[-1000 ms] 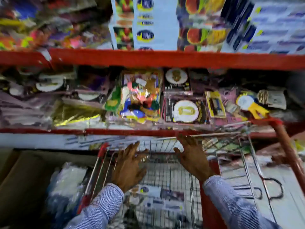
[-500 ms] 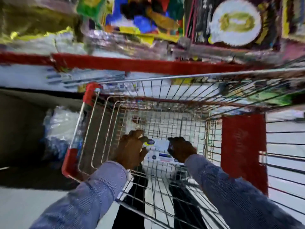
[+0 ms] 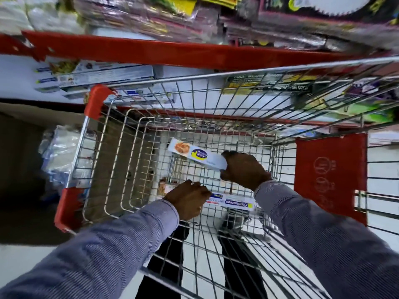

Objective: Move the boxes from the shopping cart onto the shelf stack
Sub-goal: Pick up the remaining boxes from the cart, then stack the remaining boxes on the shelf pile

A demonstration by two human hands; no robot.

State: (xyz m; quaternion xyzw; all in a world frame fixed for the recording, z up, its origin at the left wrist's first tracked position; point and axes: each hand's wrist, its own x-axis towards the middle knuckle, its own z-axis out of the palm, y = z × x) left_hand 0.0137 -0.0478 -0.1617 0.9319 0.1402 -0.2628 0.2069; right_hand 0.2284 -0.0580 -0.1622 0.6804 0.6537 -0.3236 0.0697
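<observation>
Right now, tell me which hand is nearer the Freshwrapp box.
Left. The left hand grips the Freshwrapp box at its end; the right hand is beyond it, holding another box.

The wire shopping cart (image 3: 138, 160) holds two long boxes (image 3: 195, 155) (image 3: 232, 202) on its mesh floor.

upper box (image 3: 195, 156): long, pale blue, food photo and dark blue oval logo, tilted, its right end gripped, at 12 o'clock in the shopping cart (image 3: 121, 160) | lower box (image 3: 232, 203): long, white, blue lettering, flat on the cart's bottom at 6 o'clock | shelf stack (image 3: 103, 77): similar boxes, at 11 o'clock.
</observation>
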